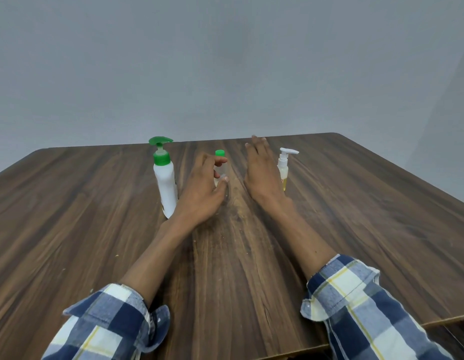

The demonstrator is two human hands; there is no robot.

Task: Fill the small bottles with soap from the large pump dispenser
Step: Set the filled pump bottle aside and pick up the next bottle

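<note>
The small green-capped bottle (220,165) stands upright on the wooden surface (95,216), between the large pump dispenser (164,180) and a small pump bottle (284,168). It is ringed loosely by the curled fingers (220,160) of the left hand (202,190); whether it is actually gripped cannot be told. The right hand (259,170) is held flat with fingers extended, holding nothing. The bottle is judged light, thin-walled and easily tipped, so it is best taken around the body below the cap.

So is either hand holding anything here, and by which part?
The left hand has its fingers curled round the body of the small green-capped bottle, below the cap. The right hand is open, holding nothing.
</note>
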